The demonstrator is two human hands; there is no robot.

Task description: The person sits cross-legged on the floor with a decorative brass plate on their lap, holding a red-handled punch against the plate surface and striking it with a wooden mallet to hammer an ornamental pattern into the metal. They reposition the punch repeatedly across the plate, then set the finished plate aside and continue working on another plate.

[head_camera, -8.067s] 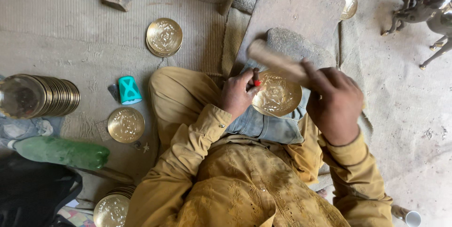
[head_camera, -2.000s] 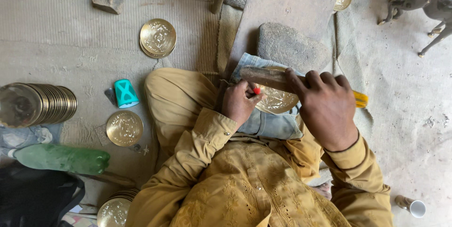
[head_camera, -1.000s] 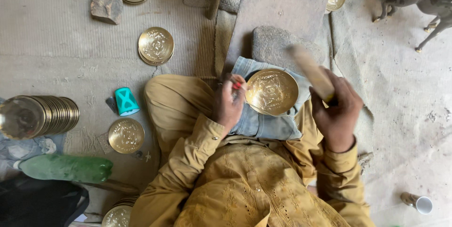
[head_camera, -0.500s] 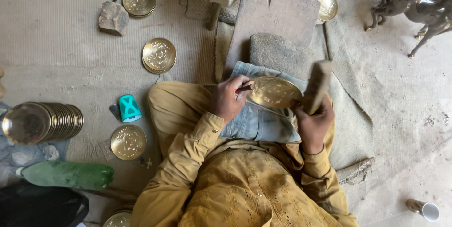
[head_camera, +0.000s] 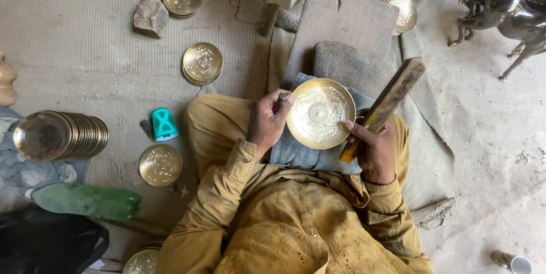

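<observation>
Seated person's left hand point(head_camera: 267, 123) grips the left rim of 1 engraved brass plate point(head_camera: 319, 113) on the lap; right hand point(head_camera: 375, 149) clenches a wooden mallet point(head_camera: 385, 106) at its right.

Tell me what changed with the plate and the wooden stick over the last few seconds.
The wooden stick went from lying low across the brass plate to raised up at the plate's right, still gripped by the right hand. The plate, earlier partly covered, now shows its whole engraved face, tipped up toward the camera. The left hand kept its hold on the plate's left edge. The plates on the floor stayed put.
</observation>
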